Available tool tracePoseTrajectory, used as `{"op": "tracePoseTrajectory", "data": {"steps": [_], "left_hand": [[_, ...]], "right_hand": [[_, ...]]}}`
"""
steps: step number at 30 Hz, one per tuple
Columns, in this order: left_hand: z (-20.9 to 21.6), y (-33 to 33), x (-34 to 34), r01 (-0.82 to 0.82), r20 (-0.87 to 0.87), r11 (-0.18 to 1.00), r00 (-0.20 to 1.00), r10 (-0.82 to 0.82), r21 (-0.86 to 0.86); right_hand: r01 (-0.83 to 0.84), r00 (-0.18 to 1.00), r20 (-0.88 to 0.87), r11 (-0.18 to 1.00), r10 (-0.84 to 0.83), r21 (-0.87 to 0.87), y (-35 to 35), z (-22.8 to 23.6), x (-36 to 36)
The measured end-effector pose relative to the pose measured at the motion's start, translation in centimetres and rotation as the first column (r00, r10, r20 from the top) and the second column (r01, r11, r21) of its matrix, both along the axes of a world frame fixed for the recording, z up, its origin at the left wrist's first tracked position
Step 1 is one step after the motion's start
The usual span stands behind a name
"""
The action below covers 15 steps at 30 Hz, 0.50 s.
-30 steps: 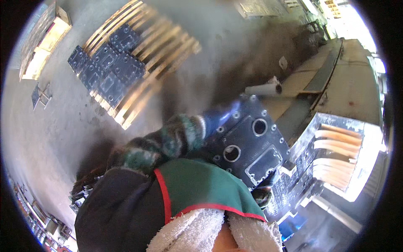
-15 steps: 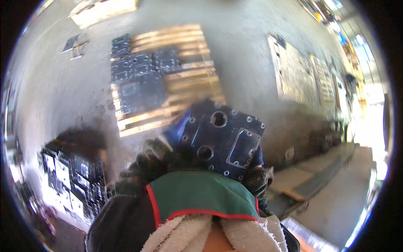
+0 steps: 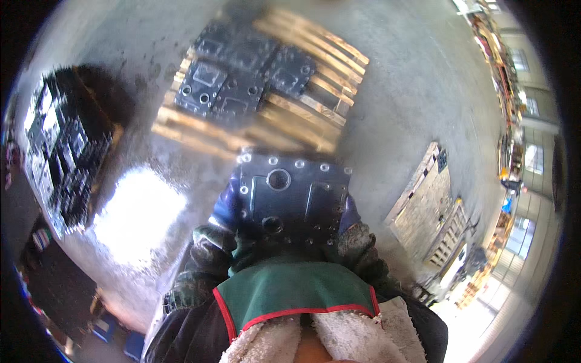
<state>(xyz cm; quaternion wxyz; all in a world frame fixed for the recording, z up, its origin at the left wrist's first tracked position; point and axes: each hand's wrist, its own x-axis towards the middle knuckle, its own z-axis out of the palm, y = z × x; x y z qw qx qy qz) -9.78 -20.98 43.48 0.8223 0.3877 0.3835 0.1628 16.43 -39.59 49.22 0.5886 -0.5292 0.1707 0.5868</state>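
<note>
A dark, flat metal plate (image 3: 290,202) is held in front of my body, with two large round holes on its left half, a raised outline on its right and small ringed bolt holes round its edge. My left hand (image 3: 226,207), in a blue glove, grips its left edge. At the opposite edge is my right hand (image 3: 349,215), gloved the same way. Most fingers of both hands are hidden behind or under the plate. Ahead on the floor, similar dark plates (image 3: 239,91) lie on a wooden pallet (image 3: 345,72).
A tall stack of dark plates (image 3: 66,139) stands at the left. Bright light glares off the concrete floor (image 3: 387,115) between that stack and me. Another pallet-like wooden platform (image 3: 423,187) lies to the right, with long shelving (image 3: 505,115) along the far right wall.
My body has turned, so the pallet and the plate stack sit higher in view. The held plate has swung from slanted to nearly square in front of me, still in both hands.
</note>
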Motion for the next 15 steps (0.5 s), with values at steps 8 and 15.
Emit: {"op": "tracePoseTrajectory", "data": {"steps": [8, 15], "left_hand": [[-9.6, -6.7, 6.1, -0.449, -0.178, 0.831, 0.894, 0.412, -0.329], [-23.8, -9.7, 15.0, -0.759, -0.4, 0.539, 0.65, 0.646, -0.364]], "right_hand": [[-0.299, 0.952, -0.034, 0.903, 0.304, -0.307, 2.6, -12.8, 9.4], [-0.544, 0.82, 0.034, 0.796, 0.571, -0.264, 6.2, -33.4, 19.6]]}}
